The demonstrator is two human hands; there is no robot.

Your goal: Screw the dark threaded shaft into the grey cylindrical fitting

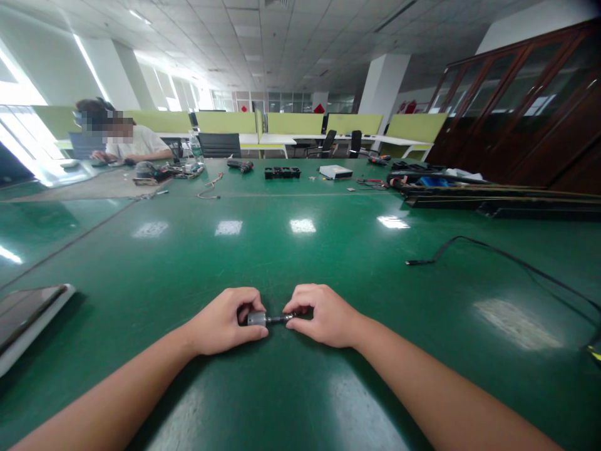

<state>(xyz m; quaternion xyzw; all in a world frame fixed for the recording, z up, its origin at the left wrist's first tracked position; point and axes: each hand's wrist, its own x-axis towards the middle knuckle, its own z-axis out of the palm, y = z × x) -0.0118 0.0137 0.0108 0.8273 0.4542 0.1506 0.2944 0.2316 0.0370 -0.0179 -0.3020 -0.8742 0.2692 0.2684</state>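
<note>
Low over the green table [277,263], both hands hold one small part between them. My left hand [225,322] is closed, thumb and fingers gripping a short silver metal cylinder [256,319]. From its right end runs a thin dark shaft [276,319], lying level. At the far end of this shaft, my right hand [323,316] pinches a small shiny tip between thumb and fingers. The fingers partly cover both ends, so I cannot tell exactly what kind of part it is.
A tablet-like device [28,313] lies at the left. A black cable [488,244] curves across the right. Farther back are a power drill [240,165], a black block [282,173], a white box [335,171] and dark rails [498,197]. Another person [136,141] sits far left.
</note>
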